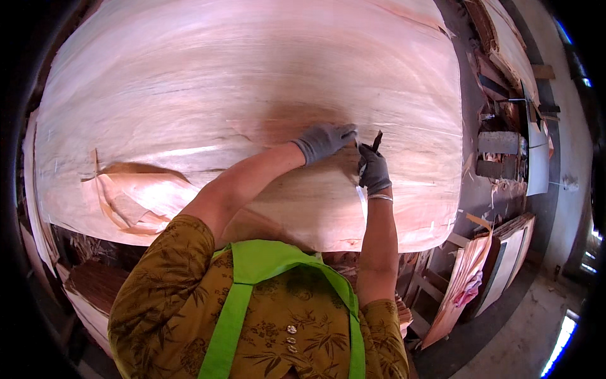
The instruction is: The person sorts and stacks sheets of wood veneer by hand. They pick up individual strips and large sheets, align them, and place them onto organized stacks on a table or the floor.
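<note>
Floor [499, 357]: grey and worn, beyond the right hand at lower right, with a pale wall [562, 208] rising farther out on that side.
Wood sheet [252, 69]: broad, pale and streaked with grain – it lies under both hands and spreads well past them on each side and ahead.
Left hand [325, 142]: grey-gloved, laid low over the sheet, fingers together and reaching right; a small pale bit shows at the fingertips, but I cannot tell whether they pinch it.
Right hand [374, 169]: grey-gloved, just beside the left fingertips, curled around a slim black tool [377, 140] whose end sticks up past the fist.
White strip [362, 201]: narrow, just nearer the body than the right hand, beside the wrist.
Torn piece [148, 192]: thin, curled, lying on the sheet left of the left hand – its edges ragged.
Grey blocks [499, 155]: stacked off the sheet, right of the right hand.
Leaning boards [511, 259]: tilted on edge, right of and nearer the body than the right hand.
Clothing: brown patterned shirt [271, 328], bright green straps [227, 325], both below the hands.
</note>
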Demonstrator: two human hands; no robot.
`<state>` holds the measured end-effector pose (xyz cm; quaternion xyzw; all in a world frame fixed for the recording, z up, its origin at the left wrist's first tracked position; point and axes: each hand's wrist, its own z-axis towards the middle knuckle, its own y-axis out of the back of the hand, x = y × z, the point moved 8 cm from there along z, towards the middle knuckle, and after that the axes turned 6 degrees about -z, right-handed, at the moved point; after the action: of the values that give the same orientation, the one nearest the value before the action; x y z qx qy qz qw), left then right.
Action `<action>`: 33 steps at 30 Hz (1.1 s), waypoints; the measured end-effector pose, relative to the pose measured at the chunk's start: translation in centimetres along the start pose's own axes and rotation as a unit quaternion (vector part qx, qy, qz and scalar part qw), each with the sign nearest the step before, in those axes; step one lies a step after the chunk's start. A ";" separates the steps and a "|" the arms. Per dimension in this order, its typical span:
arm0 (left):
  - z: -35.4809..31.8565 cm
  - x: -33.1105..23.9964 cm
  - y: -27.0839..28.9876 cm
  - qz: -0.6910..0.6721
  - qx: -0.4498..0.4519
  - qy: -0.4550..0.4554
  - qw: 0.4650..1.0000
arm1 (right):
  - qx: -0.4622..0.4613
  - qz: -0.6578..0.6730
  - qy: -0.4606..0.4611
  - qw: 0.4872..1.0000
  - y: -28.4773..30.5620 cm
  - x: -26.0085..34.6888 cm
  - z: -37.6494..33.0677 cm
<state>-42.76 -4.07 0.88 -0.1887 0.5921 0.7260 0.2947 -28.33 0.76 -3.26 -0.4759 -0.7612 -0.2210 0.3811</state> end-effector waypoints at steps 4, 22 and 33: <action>0.2 -1.1 -1.2 0.162 0.007 -0.127 0.979 | -0.009 -0.082 -0.017 0.996 0.4 -0.3 -0.2; 0.4 -0.7 -3.9 0.166 0.090 0.003 0.982 | -0.070 -0.372 0.257 0.889 -6.8 7.6 -25.0; -9.2 -4.2 6.5 0.066 -0.060 -0.085 0.992 | 0.040 -0.128 0.184 0.974 -5.6 7.1 -30.9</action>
<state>-44.50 -14.64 6.27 -0.1043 0.5316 0.7912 0.2840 -23.75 -19.40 21.41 -0.3097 -0.7410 -0.3209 0.5020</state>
